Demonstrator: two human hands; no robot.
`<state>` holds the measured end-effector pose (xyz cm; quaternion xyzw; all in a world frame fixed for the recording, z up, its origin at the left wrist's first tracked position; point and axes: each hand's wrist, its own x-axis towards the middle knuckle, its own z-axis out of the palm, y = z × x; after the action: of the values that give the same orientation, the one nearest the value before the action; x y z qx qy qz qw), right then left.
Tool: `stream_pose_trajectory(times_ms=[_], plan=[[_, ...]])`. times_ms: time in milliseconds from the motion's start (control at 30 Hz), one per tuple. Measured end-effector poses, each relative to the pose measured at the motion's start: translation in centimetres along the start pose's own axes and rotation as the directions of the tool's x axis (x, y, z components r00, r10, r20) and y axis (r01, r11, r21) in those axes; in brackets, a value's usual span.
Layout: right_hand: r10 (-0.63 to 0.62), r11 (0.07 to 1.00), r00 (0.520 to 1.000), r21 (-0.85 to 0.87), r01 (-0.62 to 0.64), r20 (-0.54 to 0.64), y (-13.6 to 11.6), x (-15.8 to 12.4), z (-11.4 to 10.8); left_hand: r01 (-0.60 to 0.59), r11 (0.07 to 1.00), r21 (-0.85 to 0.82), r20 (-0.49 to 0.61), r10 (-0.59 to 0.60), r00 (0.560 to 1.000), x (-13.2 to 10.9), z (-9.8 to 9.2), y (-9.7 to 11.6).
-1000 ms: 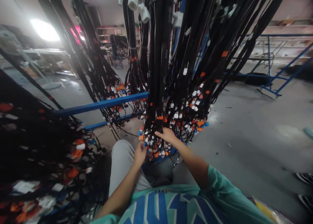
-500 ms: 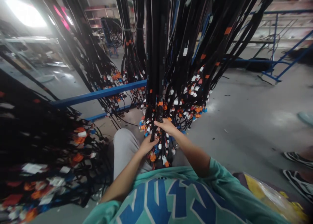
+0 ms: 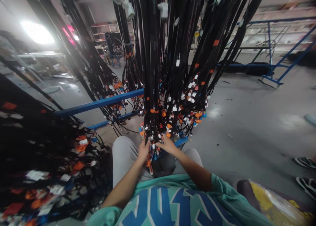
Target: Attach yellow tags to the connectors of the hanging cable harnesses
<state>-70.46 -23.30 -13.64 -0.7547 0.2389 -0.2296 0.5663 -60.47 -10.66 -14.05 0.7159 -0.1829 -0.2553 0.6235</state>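
A thick bundle of black wire harnesses (image 3: 151, 87) hangs down in front of me, ringed with orange tape bands near its lower end. Below the bands it spreads into many thin wires with white, orange and blue connectors (image 3: 148, 161). At the left side of these wire ends, my left hand (image 3: 143, 150) is closed around some black wires. My right hand (image 3: 168, 144) is at their right side, thumb toward the wires and fingers partly behind connectors; what it holds, if anything, is too small to tell.
More hanging harnesses (image 3: 195, 84) stand behind and to the right. A large harness pile (image 3: 37, 130) fills the left. A blue rail (image 3: 101, 103) crosses left of the bundle. A plastic-wrapped package (image 3: 274, 203) lies at lower right, near a person's shoes (image 3: 306, 184).
Both hands have moved lower along the wire ends, the left one also slightly leftward. The bundle's lower end has shifted left, and the camera view has tilted up a little.
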Motion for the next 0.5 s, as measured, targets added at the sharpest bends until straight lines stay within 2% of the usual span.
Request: stream_pose_trajectory(times_ms=[233,333,500], plan=[[0.095,0.989,0.993,-0.117,-0.086,0.067,3.6,-1.0,0.7,0.052,0.998,0.028,0.036,-0.053,0.998,1.0,-1.2,-0.3],[0.116,0.982,0.985,-0.165,-0.094,0.130,4.2,0.0,1.0,0.104,0.994,0.038,0.028,-0.105,0.994,1.1,-2.3,-0.6],[0.146,0.966,0.956,-0.247,-0.081,0.256,4.0,2.2,1.3,0.216,0.976,0.020,-0.064,-0.214,0.975,0.8,-4.5,-0.2]])
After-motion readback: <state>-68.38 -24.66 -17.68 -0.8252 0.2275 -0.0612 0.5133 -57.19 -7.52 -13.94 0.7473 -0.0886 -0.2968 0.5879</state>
